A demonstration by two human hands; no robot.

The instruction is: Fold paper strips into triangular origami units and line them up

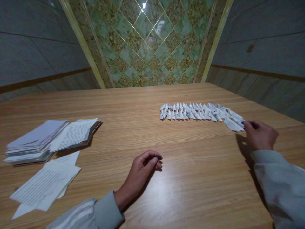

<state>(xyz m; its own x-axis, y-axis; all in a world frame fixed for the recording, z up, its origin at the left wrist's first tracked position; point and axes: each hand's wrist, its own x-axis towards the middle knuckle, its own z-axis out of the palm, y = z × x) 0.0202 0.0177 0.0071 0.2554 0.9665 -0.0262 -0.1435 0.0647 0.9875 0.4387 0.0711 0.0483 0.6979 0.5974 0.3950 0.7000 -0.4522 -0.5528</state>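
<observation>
My right hand (260, 134) pinches the near right end of a folded printed paper (233, 124) with thumb and fingertips. That paper lies at the right end of two rows of small folded paper pieces (196, 114), whose pointed tips stand up from the table. My left hand (144, 170) rests over the middle of the wooden table (190, 178), its fingers curled in toward the thumb and nothing visible in them.
At the left lie a thick stack of papers (37, 135) and, against it, an open printed bundle (72, 135). Nearer to me are several loose printed sheets (46, 184). A tiled wall (152, 47) rises behind the table's far edge, with grey side walls (264, 44).
</observation>
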